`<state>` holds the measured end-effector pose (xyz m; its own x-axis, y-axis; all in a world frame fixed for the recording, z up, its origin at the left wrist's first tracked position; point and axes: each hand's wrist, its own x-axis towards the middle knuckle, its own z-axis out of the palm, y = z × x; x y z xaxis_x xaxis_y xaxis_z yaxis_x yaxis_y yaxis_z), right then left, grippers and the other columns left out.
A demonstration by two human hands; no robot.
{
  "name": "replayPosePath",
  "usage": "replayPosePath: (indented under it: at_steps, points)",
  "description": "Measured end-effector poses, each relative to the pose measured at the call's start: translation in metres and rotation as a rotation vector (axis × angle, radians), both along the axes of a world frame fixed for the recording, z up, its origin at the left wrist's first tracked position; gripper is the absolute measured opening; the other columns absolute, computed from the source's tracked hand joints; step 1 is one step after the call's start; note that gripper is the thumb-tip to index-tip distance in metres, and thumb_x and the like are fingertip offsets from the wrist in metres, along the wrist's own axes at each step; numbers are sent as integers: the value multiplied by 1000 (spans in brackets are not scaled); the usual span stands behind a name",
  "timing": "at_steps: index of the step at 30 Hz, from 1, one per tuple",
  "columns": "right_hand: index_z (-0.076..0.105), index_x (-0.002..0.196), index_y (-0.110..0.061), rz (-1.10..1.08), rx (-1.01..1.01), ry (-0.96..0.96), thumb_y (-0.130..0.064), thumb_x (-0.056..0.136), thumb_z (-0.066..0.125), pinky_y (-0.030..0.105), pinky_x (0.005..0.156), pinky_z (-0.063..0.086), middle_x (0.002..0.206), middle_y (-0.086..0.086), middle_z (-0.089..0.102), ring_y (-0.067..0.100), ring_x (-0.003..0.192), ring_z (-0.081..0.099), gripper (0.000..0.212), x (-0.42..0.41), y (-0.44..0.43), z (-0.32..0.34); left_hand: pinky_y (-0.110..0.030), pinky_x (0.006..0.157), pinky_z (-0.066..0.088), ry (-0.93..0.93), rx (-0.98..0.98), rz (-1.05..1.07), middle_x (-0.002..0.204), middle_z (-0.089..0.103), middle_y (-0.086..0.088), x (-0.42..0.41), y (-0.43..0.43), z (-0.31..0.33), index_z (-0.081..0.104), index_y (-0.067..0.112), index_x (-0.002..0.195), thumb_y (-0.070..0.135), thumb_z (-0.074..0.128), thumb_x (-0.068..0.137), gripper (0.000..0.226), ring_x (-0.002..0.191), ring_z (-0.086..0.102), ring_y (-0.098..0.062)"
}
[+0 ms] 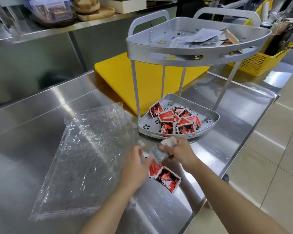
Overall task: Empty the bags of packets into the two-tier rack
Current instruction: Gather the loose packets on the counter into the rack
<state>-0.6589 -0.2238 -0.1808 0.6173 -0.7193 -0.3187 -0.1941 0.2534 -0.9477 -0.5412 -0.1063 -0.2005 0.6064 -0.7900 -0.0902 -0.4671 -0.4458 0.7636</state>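
A silver two-tier rack [210, 115] stands on the steel counter. Its lower tray holds several red-and-black packets [174, 119]; its upper tray [142, 46] holds pale grey and brown packets [205, 38]. In front of the rack my right hand [179, 152] grips a few packets [159, 153], a grey one and a brownish one. My left hand [135, 168] hovers beside it with fingers apart, over the edge of a flat clear plastic bag [85, 159]. Two red-and-black packets [166, 177] lie on the counter under my hands.
A yellow cutting board [147, 78] lies behind the rack. A yellow basket [259, 61] stands at the back right. The counter's edge [243, 149] runs along the right, with tiled floor beyond. A shelf with containers is at the back.
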Motion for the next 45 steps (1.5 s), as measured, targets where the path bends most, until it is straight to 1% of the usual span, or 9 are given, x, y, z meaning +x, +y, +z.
replayPosePath:
  at_steps: [3, 5, 11, 16, 19, 26, 37, 40, 45]
  points:
    - [61, 81, -6, -71, -18, 2, -6, 80, 66, 20, 36, 43, 70, 7, 63, 9, 49, 59, 5, -13, -8, 0, -44, 105, 32, -256, 384, -175, 141, 34, -7, -16, -7, -13, 23, 16, 139, 80, 58, 53, 113, 129, 33, -26]
    - [61, 84, -7, -102, -9, -4, -10, 85, 63, 22, 36, 45, 71, 7, 62, 10, 49, 59, 3, -20, -9, -2, -45, 104, 28, -346, 480, -219, 144, 28, -10, -23, -12, -20, 16, 17, 141, 82, 59, 47, 123, 130, 29, -30]
    - [62, 83, -13, -205, 72, -76, -13, 89, 56, 20, 41, 46, 64, -2, 67, 9, 55, 63, 8, -35, -9, -6, -39, 106, 30, -154, 613, -242, 145, 36, -18, -21, -31, -18, 34, 8, 134, 58, 72, 63, 95, 134, 31, -35]
    - [65, 87, -17, -233, 13, -81, -9, 88, 57, 10, 41, 41, 62, -10, 69, -1, 51, 61, 12, -39, -16, -1, -20, 58, 38, 169, 418, -316, 88, 55, 0, -18, -27, 4, 46, 19, 80, 21, 67, 81, 21, 79, 53, -14]
    - [61, 84, -14, -250, 2, -91, -11, 88, 59, 16, 39, 41, 65, -2, 66, 7, 51, 62, 5, -39, -24, 7, -22, 55, 42, 371, 303, -420, 71, 57, 3, -9, -24, 50, 52, 20, 78, 7, 60, 86, 18, 58, 53, -7]
    - [61, 88, -4, -274, -32, -148, -9, 87, 59, 20, 36, 36, 56, -2, 63, 11, 43, 56, 6, -35, -41, 20, -19, 58, 52, 509, -112, -444, 82, 71, -5, 23, -37, 184, 59, 1, 106, -3, 48, 91, 19, 67, 65, -11]
    - [65, 71, -20, 29, -426, -645, -34, 68, 76, 15, 39, 40, 56, -8, 58, 7, 45, 52, 18, -99, -47, 195, -30, 59, 59, 981, -132, 320, 88, 59, -16, -7, -120, 74, 53, -2, 75, -13, 54, 84, 15, 77, 60, -26]
    - [63, 74, -24, -15, -674, -622, -23, 78, 68, 24, 45, 44, 64, -8, 62, 11, 55, 57, 7, -91, -63, 254, -32, 67, 54, 779, -96, 330, 86, 63, -11, -8, -138, 54, 56, 4, 80, -6, 55, 86, 12, 82, 64, -28]
    - [54, 86, -6, -215, -732, -316, -6, 82, 64, 35, 68, 51, 74, 4, 57, 19, 72, 58, 11, -41, -107, 276, -42, 92, 47, -103, 287, 45, 121, 59, -15, 1, -144, 31, 51, 8, 120, 28, 56, 87, 39, 114, 55, -33]
